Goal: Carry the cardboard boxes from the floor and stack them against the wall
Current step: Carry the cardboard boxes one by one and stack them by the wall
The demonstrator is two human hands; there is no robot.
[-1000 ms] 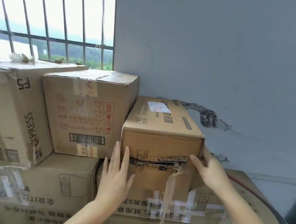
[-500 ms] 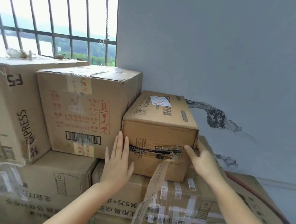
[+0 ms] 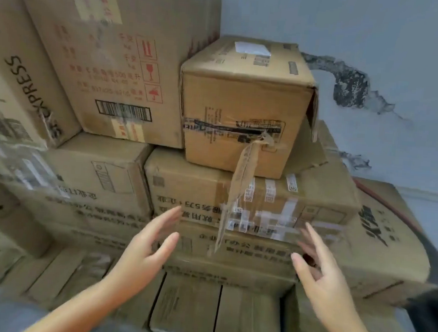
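**Both hands free in front of the stacked cartons**

Head view, one frame, some motion blur.

Small carton (image 3: 245, 103): sits on top of the stack at 12 o'clock from the hands. Its left side is against the big red-printed box (image 3: 116, 62); its far end is near the grey wall (image 3: 377, 34), contact not discernible. A white label shows on its top face. Black-printed tape runs across the near face, and a loose tape strip (image 3: 240, 183) hangs from that face down over the carton beneath.

Supporting carton (image 3: 190, 187): directly under the small one, clear tape patches on its near face, inverted print below them. More cartons lie under it and at 6 o'clock.

At 9 to 10 o'clock, a box marked EXPRESS (image 3: 23, 95) stands beside the red-printed box. At 3 o'clock, a large carton (image 3: 388, 242) with bold black characters leans at an angle. The wall shows a dark patch of damaged paint at 1 o'clock.

Left hand (image 3: 144, 254): released, fingers extended and slightly spread, palm turned inward, holding nothing. It is held in front of the lower cartons, clear of the small carton.

Right hand (image 3: 321, 274): released, fingers loosely spread, palm facing the left hand, holding nothing. Fingertips blurred; contact with the carton face behind cannot be told.
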